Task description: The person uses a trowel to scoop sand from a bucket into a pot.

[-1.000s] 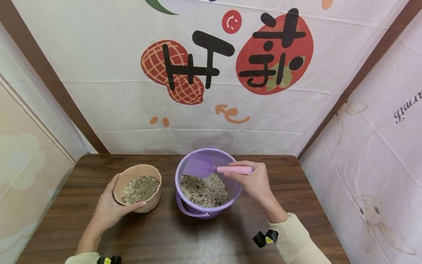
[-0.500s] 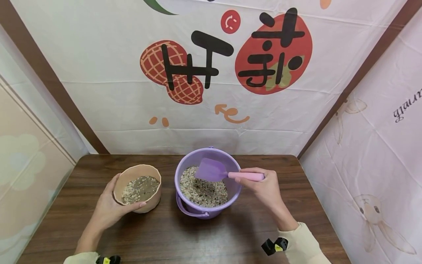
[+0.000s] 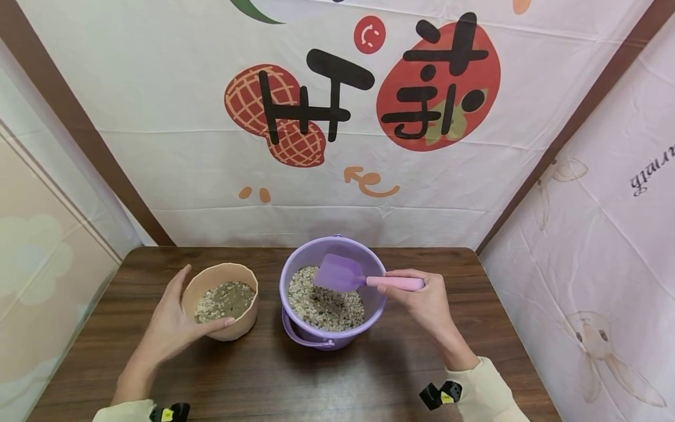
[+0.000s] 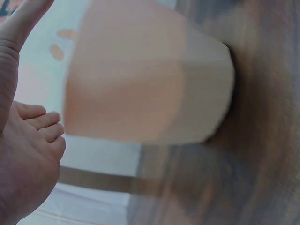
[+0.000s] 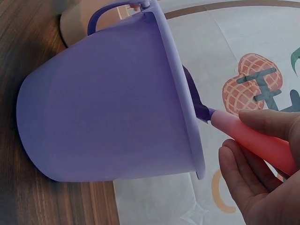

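Observation:
A pale peach flower pot (image 3: pixel 237 326) stands at the left of the table, part filled with pebbly grit and a smooth brownish patch. My left hand (image 3: pixel 171 325) is spread beside it, fingers off its wall; in the head view the thumb lies over the near rim, though contact is unclear. In the left wrist view the left hand (image 4: pixel 30 159) shows an unfolded palm. A purple bucket (image 3: pixel 311 339) holds coarse gravel (image 3: pixel 321 302). Over that gravel is a toy shovel (image 3: pixel 340 273) with a purple blade, its pink handle pinched by my right hand (image 3: pixel 424 302).
The bucket's handle (image 3: pixel 300 339) hangs down on its near left side. Beneath everything is a dark brown wooden table (image 3: pixel 337 392), with a printed white cloth (image 3: pixel 211 217) hanging behind it. More printed cloth covers both sides.
My left hand has let go of the pot, its fingers spreading away to the left. My right hand has drawn the shovel right and towards me, its blade changing from tilted to flatter.

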`<state>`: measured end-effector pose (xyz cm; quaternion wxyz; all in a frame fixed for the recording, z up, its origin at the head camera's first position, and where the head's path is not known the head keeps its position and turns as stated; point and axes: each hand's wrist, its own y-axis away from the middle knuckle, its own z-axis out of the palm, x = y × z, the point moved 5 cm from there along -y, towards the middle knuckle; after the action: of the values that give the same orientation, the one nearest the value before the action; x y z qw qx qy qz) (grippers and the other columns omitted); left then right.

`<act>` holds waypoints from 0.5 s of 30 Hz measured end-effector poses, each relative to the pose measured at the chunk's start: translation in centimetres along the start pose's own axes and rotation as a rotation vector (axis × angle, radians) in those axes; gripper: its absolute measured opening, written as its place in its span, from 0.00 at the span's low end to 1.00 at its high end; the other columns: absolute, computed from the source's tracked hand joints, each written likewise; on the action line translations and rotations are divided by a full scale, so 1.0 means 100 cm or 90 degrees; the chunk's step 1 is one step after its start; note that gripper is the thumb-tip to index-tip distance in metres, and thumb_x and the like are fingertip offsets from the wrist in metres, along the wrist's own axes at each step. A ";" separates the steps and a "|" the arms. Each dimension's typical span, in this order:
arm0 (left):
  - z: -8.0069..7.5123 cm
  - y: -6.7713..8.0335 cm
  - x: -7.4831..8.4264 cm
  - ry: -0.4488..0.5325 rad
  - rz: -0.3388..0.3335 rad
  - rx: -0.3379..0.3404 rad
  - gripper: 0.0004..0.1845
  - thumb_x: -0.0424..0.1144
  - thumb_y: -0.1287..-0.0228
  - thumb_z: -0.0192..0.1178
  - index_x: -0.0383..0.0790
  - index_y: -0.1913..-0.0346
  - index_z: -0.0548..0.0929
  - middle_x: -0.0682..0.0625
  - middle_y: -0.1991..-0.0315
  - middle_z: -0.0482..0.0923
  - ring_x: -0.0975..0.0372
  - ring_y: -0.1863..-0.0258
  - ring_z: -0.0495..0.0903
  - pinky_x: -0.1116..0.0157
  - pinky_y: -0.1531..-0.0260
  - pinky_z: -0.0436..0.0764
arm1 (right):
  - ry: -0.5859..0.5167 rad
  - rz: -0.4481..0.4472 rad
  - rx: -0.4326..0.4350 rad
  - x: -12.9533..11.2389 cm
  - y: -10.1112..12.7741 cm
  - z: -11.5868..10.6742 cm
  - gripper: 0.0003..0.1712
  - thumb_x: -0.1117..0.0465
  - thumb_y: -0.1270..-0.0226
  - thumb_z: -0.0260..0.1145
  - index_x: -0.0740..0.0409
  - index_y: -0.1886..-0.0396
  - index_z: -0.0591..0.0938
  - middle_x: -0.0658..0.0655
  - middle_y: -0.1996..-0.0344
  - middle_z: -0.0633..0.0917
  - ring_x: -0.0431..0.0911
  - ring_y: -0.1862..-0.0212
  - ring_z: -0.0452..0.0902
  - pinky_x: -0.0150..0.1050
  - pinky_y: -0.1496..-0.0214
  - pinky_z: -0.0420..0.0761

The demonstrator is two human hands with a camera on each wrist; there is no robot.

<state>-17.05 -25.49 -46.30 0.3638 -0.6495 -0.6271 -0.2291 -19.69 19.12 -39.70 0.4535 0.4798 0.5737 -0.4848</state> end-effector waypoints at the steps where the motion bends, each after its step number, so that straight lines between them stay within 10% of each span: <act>1: -0.001 -0.001 0.005 0.006 0.006 -0.002 0.76 0.51 0.64 0.87 0.40 0.18 0.43 0.29 0.22 0.47 0.29 0.29 0.55 0.26 0.40 0.59 | 0.002 0.001 0.002 0.000 0.000 -0.001 0.22 0.65 0.48 0.82 0.71 0.54 0.88 0.60 0.65 0.91 0.52 0.58 0.89 0.42 0.56 0.87; 15: 0.043 -0.001 0.080 0.089 0.093 -0.108 0.75 0.54 0.67 0.87 0.58 0.18 0.46 0.34 0.23 0.55 0.39 0.26 0.55 0.33 0.34 0.59 | 0.018 -0.003 -0.002 0.003 0.000 -0.001 0.22 0.64 0.48 0.83 0.70 0.55 0.89 0.60 0.65 0.91 0.52 0.58 0.89 0.42 0.56 0.87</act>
<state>-17.00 -17.08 -42.93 0.3660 -0.7043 -0.5296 -0.2992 -19.70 19.20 -39.95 0.4452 0.4842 0.5820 -0.4781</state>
